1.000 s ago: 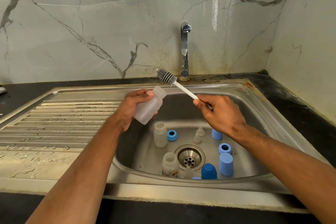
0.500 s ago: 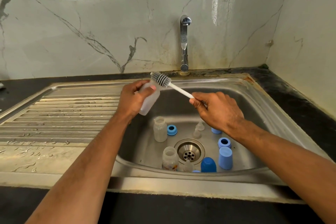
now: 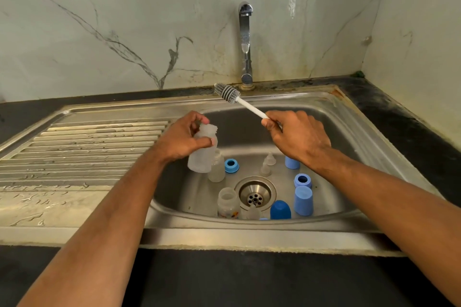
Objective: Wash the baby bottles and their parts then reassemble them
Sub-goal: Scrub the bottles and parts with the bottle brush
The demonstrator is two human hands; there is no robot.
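Note:
My left hand grips a frosted clear baby bottle upright over the left side of the basin, mouth up. My right hand holds the white handle of a bottle brush, its grey bristle head raised toward the tap and clear of the bottle. In the sink stand two more clear bottles, two clear teats, blue rings and blue caps.
A chrome tap rises behind the basin, with no water running. The drain strainer sits mid-basin. A wet ribbed draining board lies to the left. Black counter and marble walls surround the sink.
The brush head was at the bottle's mouth half a second ago; it has since pulled up and right, away from it. My left hand lowered the bottle and turned it upright.

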